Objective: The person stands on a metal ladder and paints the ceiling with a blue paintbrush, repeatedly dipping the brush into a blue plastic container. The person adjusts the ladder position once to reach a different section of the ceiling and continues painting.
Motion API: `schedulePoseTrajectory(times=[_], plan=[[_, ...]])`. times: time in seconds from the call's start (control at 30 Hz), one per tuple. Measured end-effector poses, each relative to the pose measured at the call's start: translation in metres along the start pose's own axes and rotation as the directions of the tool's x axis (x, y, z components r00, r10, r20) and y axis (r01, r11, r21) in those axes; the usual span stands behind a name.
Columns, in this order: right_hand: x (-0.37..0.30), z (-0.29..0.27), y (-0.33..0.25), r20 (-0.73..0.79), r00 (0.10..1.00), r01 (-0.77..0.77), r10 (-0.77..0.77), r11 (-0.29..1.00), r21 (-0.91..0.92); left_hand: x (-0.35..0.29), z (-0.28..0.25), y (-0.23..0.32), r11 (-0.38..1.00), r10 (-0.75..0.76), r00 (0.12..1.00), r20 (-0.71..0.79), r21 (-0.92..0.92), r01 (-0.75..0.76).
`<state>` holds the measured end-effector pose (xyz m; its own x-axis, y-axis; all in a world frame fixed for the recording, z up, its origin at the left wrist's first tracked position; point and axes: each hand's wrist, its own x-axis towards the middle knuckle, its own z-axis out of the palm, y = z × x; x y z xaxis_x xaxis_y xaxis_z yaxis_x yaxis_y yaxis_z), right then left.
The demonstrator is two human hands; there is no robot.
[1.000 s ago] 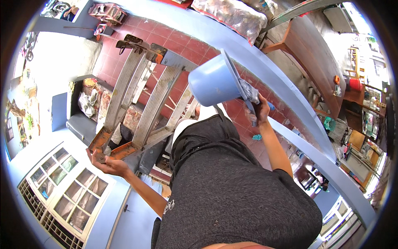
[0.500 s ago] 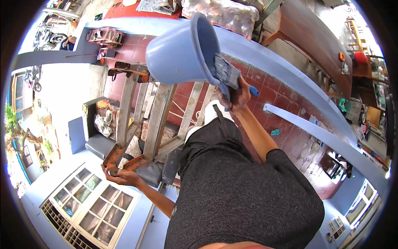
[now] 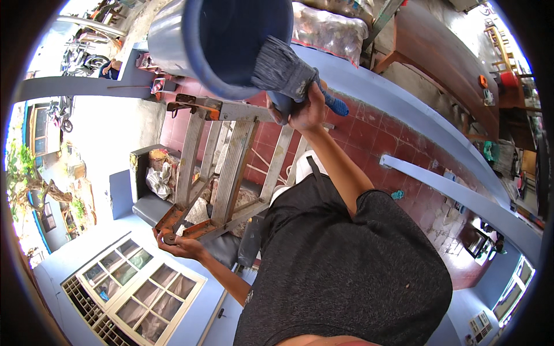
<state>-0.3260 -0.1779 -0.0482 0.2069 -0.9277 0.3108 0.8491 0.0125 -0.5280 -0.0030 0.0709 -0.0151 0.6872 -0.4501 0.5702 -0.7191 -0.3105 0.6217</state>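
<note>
My right hand, fingers closed, holds a wide paintbrush with grey, worn bristles and a blue handle. The same hand grips a blue bucket at a blue part beside its rim. The bucket is tilted with its dark mouth facing me, and the bristles overlap the mouth; whether they touch the inside I cannot tell. Lower left, my left hand closes round the orange end of a metal stepladder. Paint inside the bucket does not show.
Behind the ladder stands a dark padded seat with bags on it. A blue low wall curves past the red tiled floor. Beyond it are a clear sack and a brown table. A white-framed window is at lower left.
My right hand has moved up and left with the bucket and paintbrush, which appear larger, and the bucket's mouth has turned toward me. My left hand keeps its grip on the ladder.
</note>
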Motion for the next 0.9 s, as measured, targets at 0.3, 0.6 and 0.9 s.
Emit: schedulePoseTrajectory(times=[0.3, 0.6, 0.9], plan=[[0.064, 0.029, -0.02, 0.144, 0.878, 0.478, -0.457, 0.814, -0.331, -0.001, -0.003, -0.01, 0.999, 0.011, 1.0, 0.021, -0.044, -0.01], [0.099, 0.088, -0.109, 0.57, 0.717, 0.617, -0.4, -0.015, -0.787, -0.004, 0.002, -0.008, 0.991, 0.078, 0.997, 0.016, -0.111, -0.075], [0.105, 0.103, -0.119, 0.626, 0.745, 0.587, -0.228, -0.22, -0.779, -0.005, 0.001, -0.006, 0.997, 0.037, 0.999, 0.009, -0.075, -0.036]])
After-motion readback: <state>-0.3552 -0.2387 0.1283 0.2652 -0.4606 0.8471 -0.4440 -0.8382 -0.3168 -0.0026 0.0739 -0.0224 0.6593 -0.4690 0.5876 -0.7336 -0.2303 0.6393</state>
